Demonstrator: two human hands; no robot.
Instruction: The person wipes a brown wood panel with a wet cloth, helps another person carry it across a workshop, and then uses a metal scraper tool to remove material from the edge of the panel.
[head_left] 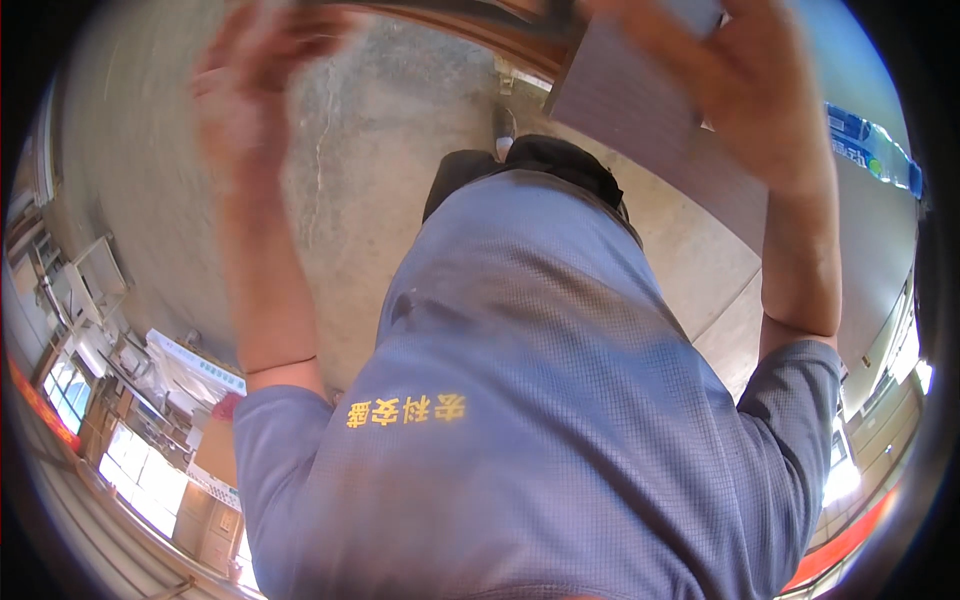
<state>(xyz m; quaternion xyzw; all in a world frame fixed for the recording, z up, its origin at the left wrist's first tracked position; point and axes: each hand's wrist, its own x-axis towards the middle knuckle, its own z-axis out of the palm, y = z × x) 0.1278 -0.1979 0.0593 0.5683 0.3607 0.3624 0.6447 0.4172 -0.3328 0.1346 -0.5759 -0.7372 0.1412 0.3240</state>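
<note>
Both hands are raised at the upper edge and smeared by motion. My left hand [262,85] is at the upper left, over the concrete floor, its fingers partly bent and blurred. My right hand [735,85] is at the upper right, above a grey-brown panel [630,95]. Its fingers reach toward the upper left with a gap between them, and the tips run out of the picture. Between the hands, a dark long thing [490,14] crosses the top, next to a brown wooden edge [535,50]. Whether either hand touches or holds it I cannot tell.
A clear plastic bottle with a blue label and cap [870,150] lies at the right on a grey surface [870,250]. The concrete floor [370,110] has a crack. White boxes and clutter [185,365] stand at the lower left near windows [143,475].
</note>
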